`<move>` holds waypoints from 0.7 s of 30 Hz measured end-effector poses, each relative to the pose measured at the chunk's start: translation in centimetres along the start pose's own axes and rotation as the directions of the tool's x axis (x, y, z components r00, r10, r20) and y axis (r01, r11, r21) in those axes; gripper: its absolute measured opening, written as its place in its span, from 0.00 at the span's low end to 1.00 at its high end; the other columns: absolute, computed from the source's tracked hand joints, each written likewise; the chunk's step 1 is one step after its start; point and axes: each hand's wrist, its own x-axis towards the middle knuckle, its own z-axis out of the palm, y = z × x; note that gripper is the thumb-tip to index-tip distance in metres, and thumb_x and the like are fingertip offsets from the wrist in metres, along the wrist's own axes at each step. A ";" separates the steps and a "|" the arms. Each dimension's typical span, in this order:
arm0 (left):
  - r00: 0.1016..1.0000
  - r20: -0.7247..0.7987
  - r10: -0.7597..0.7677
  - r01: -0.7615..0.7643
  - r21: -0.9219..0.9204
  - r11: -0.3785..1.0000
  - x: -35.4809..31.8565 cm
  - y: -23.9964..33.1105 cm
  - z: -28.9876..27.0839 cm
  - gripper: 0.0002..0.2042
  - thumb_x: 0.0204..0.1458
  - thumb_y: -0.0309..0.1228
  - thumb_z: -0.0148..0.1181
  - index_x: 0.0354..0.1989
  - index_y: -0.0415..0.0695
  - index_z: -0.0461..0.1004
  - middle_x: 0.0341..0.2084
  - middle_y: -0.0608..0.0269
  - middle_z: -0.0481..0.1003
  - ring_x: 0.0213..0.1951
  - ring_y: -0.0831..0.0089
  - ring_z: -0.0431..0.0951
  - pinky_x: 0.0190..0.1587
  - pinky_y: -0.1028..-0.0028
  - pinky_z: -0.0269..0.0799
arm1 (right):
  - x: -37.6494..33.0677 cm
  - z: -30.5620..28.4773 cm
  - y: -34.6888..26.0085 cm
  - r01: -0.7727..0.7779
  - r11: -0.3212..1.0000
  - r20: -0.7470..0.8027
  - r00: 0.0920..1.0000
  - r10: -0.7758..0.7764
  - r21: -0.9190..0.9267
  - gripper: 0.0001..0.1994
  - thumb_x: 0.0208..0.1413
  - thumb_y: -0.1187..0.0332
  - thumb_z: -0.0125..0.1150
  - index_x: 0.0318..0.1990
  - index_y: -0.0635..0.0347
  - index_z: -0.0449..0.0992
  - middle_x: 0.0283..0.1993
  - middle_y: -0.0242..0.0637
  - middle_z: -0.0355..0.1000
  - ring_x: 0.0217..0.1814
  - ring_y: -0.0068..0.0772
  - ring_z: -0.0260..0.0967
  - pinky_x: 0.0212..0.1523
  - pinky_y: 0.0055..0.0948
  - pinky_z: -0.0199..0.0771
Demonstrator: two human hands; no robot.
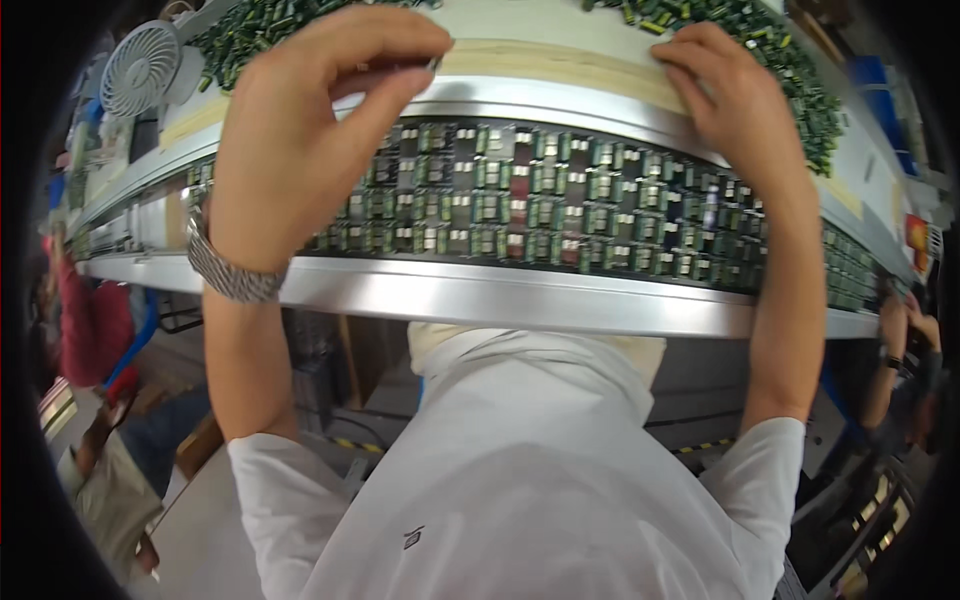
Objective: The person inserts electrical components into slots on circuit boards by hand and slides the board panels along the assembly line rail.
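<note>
My left hand [300, 130], with a woven metal band at the wrist, is raised over the left part of a conveyor line. Its thumb and forefinger pinch a small dark part [435, 64], too small to make out fully. Beyond the line on the right, my right hand [730, 90] has its fingers drawn together above a wooden strip [580, 75]; whatever is between the tips cannot be seen. Below both hands, rows of small green circuit board pieces [490, 205] with silvery parts fill the dark belt between metal rails [500, 292].
Heaps of loose green pieces lie on the white surface behind the line, one at the left [250, 40] and one at the right [810, 110]. A white fan [140, 70] stands far left. Other people sit at the left [100, 320] and right [900, 350].
</note>
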 end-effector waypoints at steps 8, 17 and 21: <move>0.998 0.032 0.059 -0.065 0.240 0.969 -5.0 -0.5 3.0 0.14 0.52 0.20 0.70 0.48 0.40 0.83 0.44 0.58 0.84 0.47 0.64 0.79 0.52 0.68 0.74 | 0.6 -0.8 -1.2 -0.012 0.996 -0.027 1.000 0.014 0.094 0.06 0.59 0.73 0.64 0.39 0.67 0.83 0.42 0.42 0.78 0.42 0.45 0.78 0.46 0.36 0.79; 0.997 -0.053 0.057 -0.032 0.382 0.923 -5.7 -1.5 4.6 0.16 0.48 0.18 0.71 0.48 0.43 0.85 0.39 0.62 0.83 0.45 0.65 0.78 0.50 0.70 0.74 | 0.1 -0.6 -3.8 -0.160 0.984 -0.042 0.986 0.164 0.080 0.06 0.58 0.73 0.62 0.39 0.66 0.78 0.37 0.45 0.78 0.39 0.47 0.78 0.41 0.37 0.78; 0.987 -0.027 0.161 -0.134 0.437 0.889 -4.6 -0.9 4.5 0.16 0.46 0.19 0.72 0.46 0.45 0.85 0.34 0.59 0.81 0.40 0.63 0.79 0.41 0.67 0.75 | -0.6 -0.4 -1.2 -0.103 0.995 -0.063 0.993 0.103 0.004 0.08 0.58 0.72 0.63 0.41 0.68 0.79 0.37 0.47 0.79 0.38 0.46 0.78 0.40 0.37 0.78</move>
